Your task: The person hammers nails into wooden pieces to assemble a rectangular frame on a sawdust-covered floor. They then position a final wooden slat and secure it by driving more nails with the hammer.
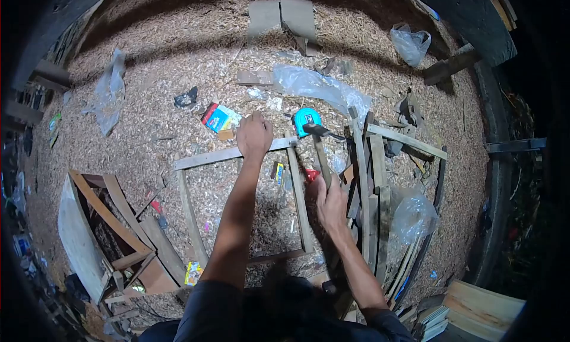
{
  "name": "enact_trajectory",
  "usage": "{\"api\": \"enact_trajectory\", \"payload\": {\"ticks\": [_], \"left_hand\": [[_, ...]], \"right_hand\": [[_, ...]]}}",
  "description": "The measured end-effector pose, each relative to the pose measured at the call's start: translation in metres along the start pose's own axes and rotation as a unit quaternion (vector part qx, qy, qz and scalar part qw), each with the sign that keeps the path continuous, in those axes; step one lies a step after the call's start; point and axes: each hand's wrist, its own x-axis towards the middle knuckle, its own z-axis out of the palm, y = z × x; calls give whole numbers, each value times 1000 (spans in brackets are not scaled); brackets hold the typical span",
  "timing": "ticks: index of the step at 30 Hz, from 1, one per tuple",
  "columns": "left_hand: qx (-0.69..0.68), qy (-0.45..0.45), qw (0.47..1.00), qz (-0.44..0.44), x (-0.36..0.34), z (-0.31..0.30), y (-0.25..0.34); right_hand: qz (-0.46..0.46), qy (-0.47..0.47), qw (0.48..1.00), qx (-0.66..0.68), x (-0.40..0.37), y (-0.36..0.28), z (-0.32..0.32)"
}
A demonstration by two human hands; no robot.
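A rectangular wooden frame (208,157) made of thin strips lies on the ground before me. My left hand (255,138) is closed over its far strip, near the right-hand corner. In my right hand (332,203) is a hammer (322,157), gripped by its wooden handle. The hammer's dark head is raised to the right of that corner, overlapping a turquoise tape measure (305,118) in view. A small yellow-and-black packet (278,172) lies inside the frame. Something red (312,175) shows beside my right hand, partly hidden.
Wood shavings (178,125) cover the ground. Wooden strips (380,164) are piled at right, and another wooden assembly (122,223) stands at left. Plastic sheeting (323,88), a blue-and-red packet (218,117) and a clear bag (415,217) lie around. Boards (481,306) are at lower right.
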Motion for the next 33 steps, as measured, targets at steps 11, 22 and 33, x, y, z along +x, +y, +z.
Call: {"api": "enact_trajectory", "payload": {"ticks": [11, 22, 33], "left_hand": [[-87, -122, 972, 179, -18, -23, -4], [-27, -170, 956, 239, -35, -31, -5], [65, -108, 985, 115, -37, -20, -24]], "right_hand": [[50, 7, 993, 103, -31, 34, 64], [70, -5, 996, 57, -36, 40, 75], [55, -11, 996, 69, -39, 36, 69]]}}
